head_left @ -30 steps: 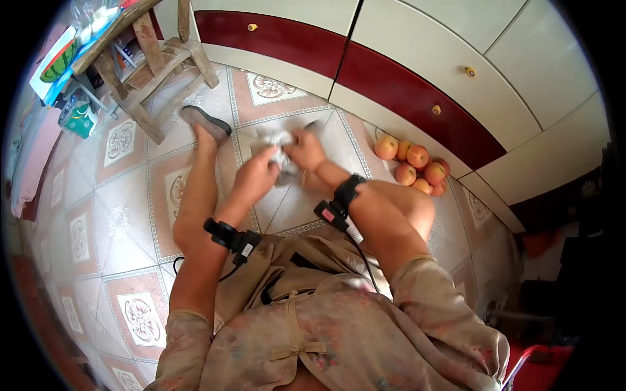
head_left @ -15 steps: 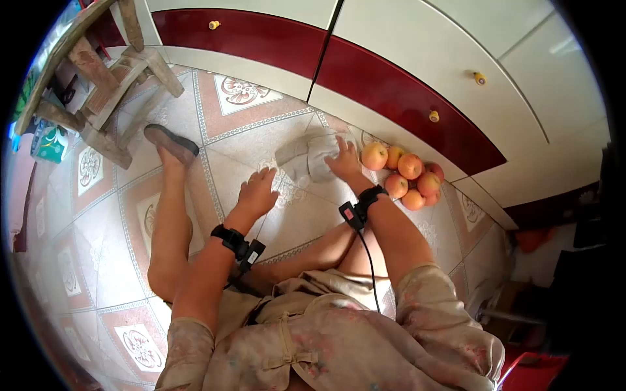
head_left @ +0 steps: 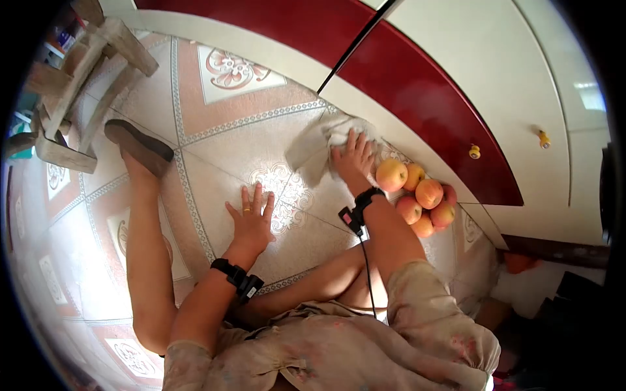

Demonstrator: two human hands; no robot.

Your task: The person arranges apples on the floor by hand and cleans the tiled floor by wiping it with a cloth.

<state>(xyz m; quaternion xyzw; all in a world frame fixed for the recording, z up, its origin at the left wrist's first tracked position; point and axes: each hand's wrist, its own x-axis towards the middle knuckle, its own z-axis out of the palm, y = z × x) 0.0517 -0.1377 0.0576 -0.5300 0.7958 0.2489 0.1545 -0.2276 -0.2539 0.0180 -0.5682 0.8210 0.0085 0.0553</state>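
A greyish-white cloth (head_left: 312, 155) lies crumpled on the patterned tile floor near the cabinet base. My right hand (head_left: 354, 159) rests on its right part, fingers stretched out towards the cabinet. To the left, my left hand (head_left: 253, 221) has its fingers spread over the floor tiles; it holds nothing, and a ring shows on one finger. Just right of my right hand sits a cluster of several red-yellow apples (head_left: 428, 193) on the floor. Part of the cloth is hidden under my right hand.
A cream cabinet with a dark red drawer band (head_left: 424, 85) runs along the far side. At upper left stands a wooden stool (head_left: 78, 85). My shod foot (head_left: 138, 146) is on the tiles at left. A cable hangs from my right wrist strap (head_left: 355, 215).
The view has shifted closer to the floor and cabinet. My right hand is now over the cloth, whose shape has changed. My left hand's fingers have spread over the tiles.
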